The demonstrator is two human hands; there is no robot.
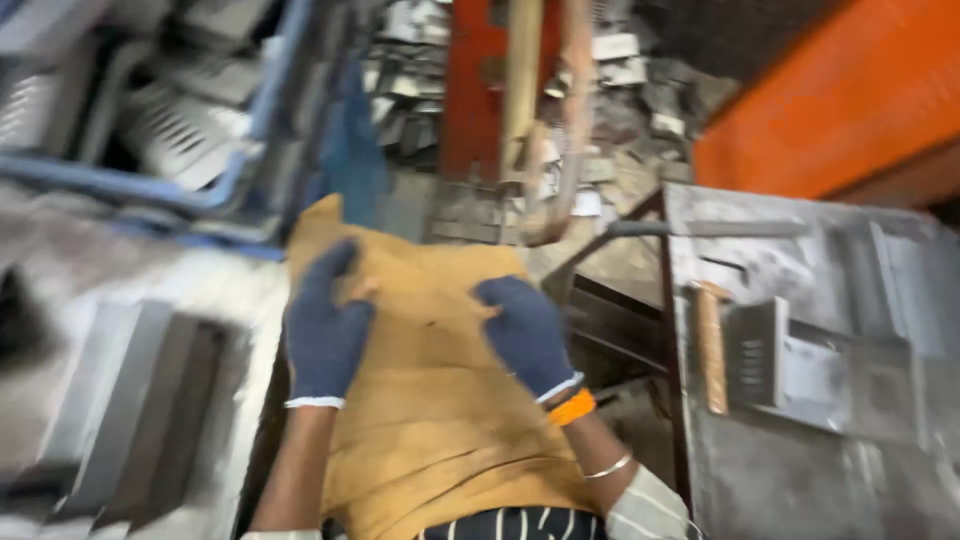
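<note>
Both my hands wear dark blue gloves and rest on a tan cloth (pixel 430 410) spread over my lap. My left hand (pixel 325 325) lies flat on the cloth's upper left part, fingers apart, near its raised corner. My right hand (pixel 527 333) presses on the cloth's upper right part, fingers curled down against it. An orange band and a thin metal bangle sit on my right wrist. The frame is blurred by motion.
A grey metal table (pixel 800 470) stands at the right with a wooden-handled tool (pixel 711 345) and slotted metal pieces (pixel 757 352). Stacked metal plates (pixel 150 400) lie at the left. A blue-framed rack (pixel 190 120) of metal parts is at the upper left; orange machinery (pixel 840 90) is at the upper right.
</note>
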